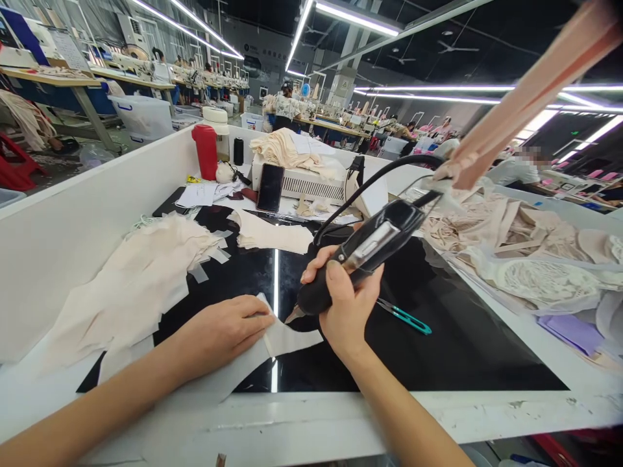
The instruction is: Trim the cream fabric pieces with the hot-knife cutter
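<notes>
Our left hand (pixel 226 331) lay spread, pressing the thin fabric piece (pixel 287 338) flat on the black glass worktop (pixel 438 337). Our right hand (pixel 348 305) gripped the corded cutting tool (pixel 363 256). We judged the cloth limp and slippery, best pinned near the tip.

Your left hand (pixel 228 331) covers part of the fabric piece (pixel 287 337), so you cannot see its left end. Your right hand (pixel 345 305) hides the middle of the cutting tool (pixel 365 253). The pink strip (pixel 530 91) runs off the top edge.
</notes>
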Motion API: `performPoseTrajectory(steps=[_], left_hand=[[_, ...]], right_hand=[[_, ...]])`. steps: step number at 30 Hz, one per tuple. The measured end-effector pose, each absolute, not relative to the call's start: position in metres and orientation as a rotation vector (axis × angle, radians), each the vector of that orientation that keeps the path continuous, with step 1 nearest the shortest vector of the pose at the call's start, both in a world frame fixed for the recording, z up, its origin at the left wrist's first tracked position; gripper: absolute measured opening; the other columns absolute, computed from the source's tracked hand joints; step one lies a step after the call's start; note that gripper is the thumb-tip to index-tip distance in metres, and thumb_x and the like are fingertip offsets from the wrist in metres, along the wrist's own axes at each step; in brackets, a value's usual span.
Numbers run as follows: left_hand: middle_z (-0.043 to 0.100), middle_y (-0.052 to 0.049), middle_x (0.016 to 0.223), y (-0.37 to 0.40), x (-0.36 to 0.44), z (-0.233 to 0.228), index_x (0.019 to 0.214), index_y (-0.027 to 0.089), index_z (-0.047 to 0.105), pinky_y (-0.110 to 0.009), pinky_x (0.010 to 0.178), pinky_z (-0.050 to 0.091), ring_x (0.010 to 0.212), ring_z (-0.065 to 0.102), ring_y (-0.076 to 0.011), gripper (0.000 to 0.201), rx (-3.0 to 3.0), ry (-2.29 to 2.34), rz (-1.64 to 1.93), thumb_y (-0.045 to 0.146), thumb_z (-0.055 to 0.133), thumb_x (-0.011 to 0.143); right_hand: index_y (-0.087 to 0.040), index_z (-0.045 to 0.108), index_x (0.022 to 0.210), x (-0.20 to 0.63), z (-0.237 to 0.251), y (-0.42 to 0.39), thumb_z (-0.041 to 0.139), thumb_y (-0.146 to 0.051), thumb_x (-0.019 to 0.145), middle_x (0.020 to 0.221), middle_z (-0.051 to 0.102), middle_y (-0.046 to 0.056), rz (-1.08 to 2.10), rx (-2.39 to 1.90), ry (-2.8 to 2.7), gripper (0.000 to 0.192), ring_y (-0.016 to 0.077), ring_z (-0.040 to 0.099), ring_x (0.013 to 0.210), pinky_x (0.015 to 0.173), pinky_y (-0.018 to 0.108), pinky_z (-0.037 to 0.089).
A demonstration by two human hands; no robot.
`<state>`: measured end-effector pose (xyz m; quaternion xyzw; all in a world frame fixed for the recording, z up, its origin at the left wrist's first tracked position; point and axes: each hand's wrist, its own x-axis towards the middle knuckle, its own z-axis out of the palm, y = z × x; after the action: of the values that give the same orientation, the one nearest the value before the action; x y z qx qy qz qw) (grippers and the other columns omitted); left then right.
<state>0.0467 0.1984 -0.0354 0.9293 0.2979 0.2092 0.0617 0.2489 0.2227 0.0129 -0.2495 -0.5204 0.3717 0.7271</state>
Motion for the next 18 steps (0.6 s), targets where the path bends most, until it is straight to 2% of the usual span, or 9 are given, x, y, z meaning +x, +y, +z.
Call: performPoseTrajectory(steps=[4, 9, 13, 18], left_hand=[[0.068, -0.009, 0.114, 0.195, 0.055, -0.026, 0.119, 0.016, 0.065, -0.036, 0.092, 0.057, 0.106, 0.066, -0.0224, 0.029, 2.844, 0.903, 0.648, 0.02, 0.038, 0.11], [0.068, -0.008, 0.105, 0.186, 0.078, -0.03, 0.115, 0.015, 0.065, -0.033, 0.083, 0.058, 0.095, 0.066, -0.0209, 0.025, 2.803, 0.877, 0.653, 0.014, 0.041, 0.108], [0.065, -0.008, 0.098, 0.179, 0.089, -0.04, 0.108, 0.015, 0.063, -0.035, 0.08, 0.058, 0.091, 0.064, -0.0223, 0.021, 2.852, 0.883, 0.567, 0.008, 0.044, 0.104], [0.065, -0.01, 0.107, 0.174, 0.085, -0.043, 0.117, 0.015, 0.061, -0.039, 0.086, 0.059, 0.1, 0.064, -0.0247, 0.021, 2.828, 0.912, 0.563, 0.008, 0.047, 0.104]], right_hand=[[-0.03, 0.05, 0.114, 0.265, 0.019, 0.215, 0.071, -0.026, 0.09, 0.083, 0.064, -0.007, 0.782, -0.589, -1.122, 0.032, 0.0109, 0.061, 0.061, 0.061, 0.03, 0.052], [-0.032, 0.048, 0.125, 0.28, 0.015, 0.204, 0.07, -0.025, 0.09, 0.085, 0.064, -0.007, 0.765, -0.642, -1.138, 0.042, 0.0117, 0.063, 0.061, 0.061, 0.031, 0.053], [-0.033, 0.049, 0.122, 0.286, 0.01, 0.2, 0.069, -0.023, 0.09, 0.085, 0.064, -0.007, 0.748, -0.65, -1.132, 0.039, 0.0119, 0.063, 0.062, 0.062, 0.031, 0.053], [-0.032, 0.048, 0.121, 0.287, 0.009, 0.202, 0.071, -0.025, 0.09, 0.086, 0.065, -0.007, 0.746, -0.616, -1.135, 0.038, 0.0118, 0.063, 0.062, 0.06, 0.03, 0.053]])
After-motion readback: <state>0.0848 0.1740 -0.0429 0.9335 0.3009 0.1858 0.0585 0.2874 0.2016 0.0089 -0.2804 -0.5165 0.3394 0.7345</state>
